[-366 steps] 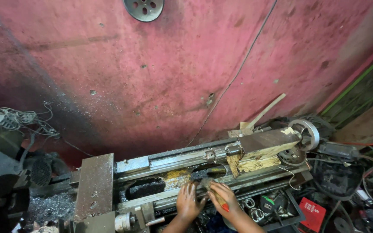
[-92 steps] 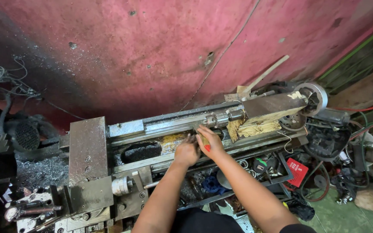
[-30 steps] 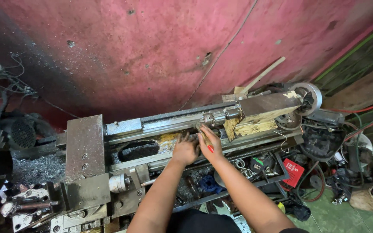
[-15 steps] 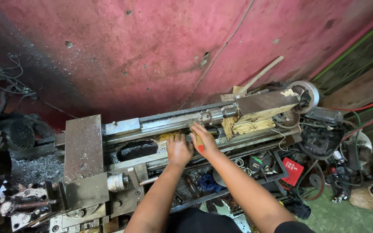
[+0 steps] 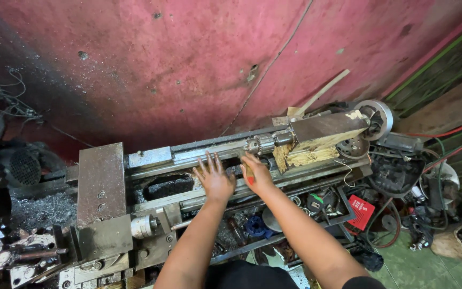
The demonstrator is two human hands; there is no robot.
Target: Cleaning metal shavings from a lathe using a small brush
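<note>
A grimy metal lathe [image 5: 151, 187] stands against a stained, pitted pink-red wall [image 5: 188, 69], with the floor at 4 o'clock crowded with cables, tools and a small red box [image 5: 360, 211]. Grey metal shavings [image 5: 41, 206] lie heaped at 9 o'clock beside the flat steel carriage plate [image 5: 100, 182]. On the lathe bed, the drill chuck [image 5: 260, 143] points toward 9 o'clock from the tailstock [image 5: 327, 128], which is wedged with splintered pale wood [image 5: 308, 155] and ends in a round handwheel [image 5: 375, 118] at 2 o'clock. The left hand [image 5: 215, 179] lies flat on the bed rails with fingers spread, gripping nothing. The right hand [image 5: 258, 172] sits just below the chuck, curled around a small red-handled tool [image 5: 250, 179] that is mostly hidden, its tip near the chuck.
</note>
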